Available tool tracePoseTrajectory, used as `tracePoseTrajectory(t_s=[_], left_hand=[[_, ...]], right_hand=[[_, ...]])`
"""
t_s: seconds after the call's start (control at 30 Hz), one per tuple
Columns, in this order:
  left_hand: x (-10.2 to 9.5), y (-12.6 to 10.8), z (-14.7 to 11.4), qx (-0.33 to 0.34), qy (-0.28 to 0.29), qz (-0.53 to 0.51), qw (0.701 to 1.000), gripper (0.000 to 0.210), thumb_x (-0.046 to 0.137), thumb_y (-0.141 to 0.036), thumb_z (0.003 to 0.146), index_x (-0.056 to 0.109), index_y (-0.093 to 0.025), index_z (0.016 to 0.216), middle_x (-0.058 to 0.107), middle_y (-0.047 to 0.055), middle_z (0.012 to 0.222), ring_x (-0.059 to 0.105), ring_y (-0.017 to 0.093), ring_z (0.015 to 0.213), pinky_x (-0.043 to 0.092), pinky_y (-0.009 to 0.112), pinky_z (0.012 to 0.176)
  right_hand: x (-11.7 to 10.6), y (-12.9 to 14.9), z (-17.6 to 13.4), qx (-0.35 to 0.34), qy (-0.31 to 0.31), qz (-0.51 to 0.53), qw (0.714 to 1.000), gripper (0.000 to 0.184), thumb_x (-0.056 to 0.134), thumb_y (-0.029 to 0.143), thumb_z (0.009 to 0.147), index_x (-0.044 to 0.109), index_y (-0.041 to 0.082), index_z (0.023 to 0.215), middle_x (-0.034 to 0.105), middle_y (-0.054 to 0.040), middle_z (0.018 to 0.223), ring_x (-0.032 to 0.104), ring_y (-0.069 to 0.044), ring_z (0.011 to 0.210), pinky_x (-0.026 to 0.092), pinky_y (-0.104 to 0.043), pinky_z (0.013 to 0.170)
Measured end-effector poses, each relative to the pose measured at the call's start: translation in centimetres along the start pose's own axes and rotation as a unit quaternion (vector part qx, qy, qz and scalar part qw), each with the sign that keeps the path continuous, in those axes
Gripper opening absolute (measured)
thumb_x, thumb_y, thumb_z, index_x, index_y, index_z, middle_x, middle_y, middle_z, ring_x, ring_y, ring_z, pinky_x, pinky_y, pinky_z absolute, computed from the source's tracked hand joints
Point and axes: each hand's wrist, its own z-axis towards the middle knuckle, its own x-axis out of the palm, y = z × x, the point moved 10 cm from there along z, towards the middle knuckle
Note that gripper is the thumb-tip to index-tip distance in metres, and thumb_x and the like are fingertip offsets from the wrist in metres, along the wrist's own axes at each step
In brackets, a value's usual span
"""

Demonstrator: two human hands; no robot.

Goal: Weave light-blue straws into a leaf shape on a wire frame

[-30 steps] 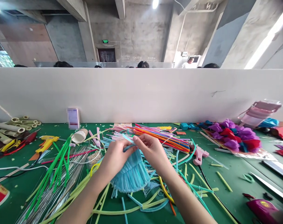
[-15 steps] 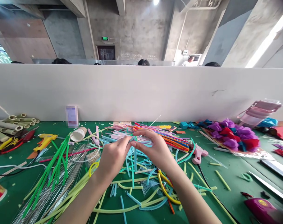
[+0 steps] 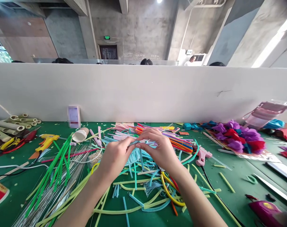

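a green table (image 3: 155, 219) runs along a white wall board (image 3: 143, 91). in the middle, the left hand (image 3: 116, 156) pinches a fluffy blue piece (image 3: 134, 157), which hangs under the fingers and is partly hidden. the right hand (image 3: 161, 148) curls its finger and thumb to the same spot; i cannot tell if they are pinching. from the hands, a yellow glue gun (image 3: 47, 142) lies at 9 o'clock, a pink glue gun (image 3: 202, 155) at 3 o'clock, and a yellow loop (image 3: 166, 193) at 5 o'clock.
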Motion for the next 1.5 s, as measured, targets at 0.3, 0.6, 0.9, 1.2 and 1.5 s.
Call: tracePoseTrajectory(t_s=[0.3, 0.6, 0.9, 1.2, 1.5], left_hand=[[0.4, 0.9, 0.2, -0.116, 0.076, -0.191, 0.972, 0.021, 0.060, -0.040, 0.090, 0.070, -0.024, 0.098, 0.076, -0.002, 0.095, 0.069, 0.017, 0.088, 0.046, 0.023, 0.077], [1.9, 3.1, 0.1, -0.178, 0.124, -0.289, 0.932, 0.028, 0.061, -0.046, 0.088, 0.071, -0.020, 0.089, 0.073, 0.000, 0.086, 0.065, 0.020, 0.081, 0.046, 0.026, 0.070], [2.0, 4.6, 0.0, -0.241, 0.114, -0.357, 0.895, 0.030, 0.066, -0.046, 0.084, 0.068, -0.022, 0.101, 0.076, 0.004, 0.097, 0.069, 0.021, 0.086, 0.050, 0.029, 0.076], [2.2, 3.9, 0.4, -0.190, 0.104, -0.348, 0.912, 0.029, 0.061, -0.045, 0.087, 0.073, -0.019, 0.090, 0.076, 0.004, 0.091, 0.067, 0.022, 0.089, 0.049, 0.029, 0.079], [2.7, 5.6, -0.3, -0.259, 0.098, -0.383, 0.882, 0.040, 0.060, -0.052, 0.087, 0.071, -0.019, 0.106, 0.075, 0.005, 0.102, 0.067, 0.023, 0.097, 0.051, 0.029, 0.080]], right_hand=[[-0.4, -1.9, -0.1, 0.108, 0.021, 0.047, 0.993, 0.014, 0.072, 0.034, 0.083, 0.071, 0.021, 0.079, 0.073, -0.0010, 0.085, 0.067, -0.020, 0.087, 0.047, -0.030, 0.081], [0.2, -1.7, -0.2, 0.103, -0.003, 0.026, 0.994, 0.018, 0.063, 0.036, 0.089, 0.072, 0.021, 0.085, 0.075, -0.0024, 0.091, 0.068, -0.020, 0.091, 0.048, -0.030, 0.083], [0.5, -3.0, -0.6, 0.161, 0.037, 0.026, 0.986, 0.015, 0.056, 0.027, 0.092, 0.068, 0.019, 0.090, 0.073, -0.0027, 0.082, 0.068, -0.017, 0.075, 0.050, -0.026, 0.069], [0.8, -1.8, -0.5, 0.113, 0.039, -0.058, 0.991, 0.012, 0.054, 0.020, 0.090, 0.066, 0.020, 0.087, 0.070, -0.0012, 0.075, 0.064, -0.015, 0.063, 0.047, -0.024, 0.062], [-1.6, -2.9, -0.6, 0.165, -0.030, -0.035, 0.985, 0.016, 0.054, 0.028, 0.091, 0.065, 0.019, 0.086, 0.067, 0.0000, 0.064, 0.064, -0.015, 0.056, 0.047, -0.024, 0.056]])
